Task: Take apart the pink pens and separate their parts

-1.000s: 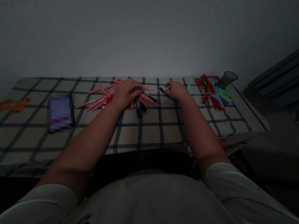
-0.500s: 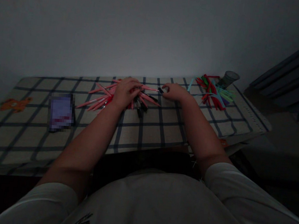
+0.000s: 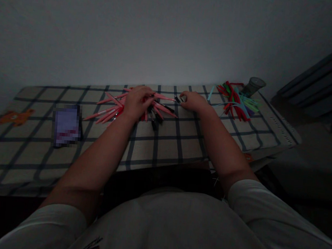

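My left hand [image 3: 137,101] is over a spread pile of pink pens [image 3: 106,114], its thumb and fingers closed. A slim pink pen [image 3: 165,97] juts from its fingertips to the right, its pale tip close to small black pieces. My right hand [image 3: 194,101] rests at the right of that tip, thumb and forefinger curled in a pinch at a small black piece [image 3: 180,99], perhaps a pen cap. Below my left hand, several black pieces [image 3: 154,123] lie among the pens. The dim light hides the exact grip of both hands.
A checked cloth [image 3: 167,147] covers the table, which stands against a wall. Toward the left lies a blurred-out phone or tablet [image 3: 67,126]. Coloured strips [image 3: 235,103] are heaped at the right, beside a clear cup [image 3: 254,87]. An orange bear figure [image 3: 15,117] shows at far left.
Almost nothing differs. My left hand's fingers have shifted slightly, and the right hand stays at the black piece. The whole view has moved a little.
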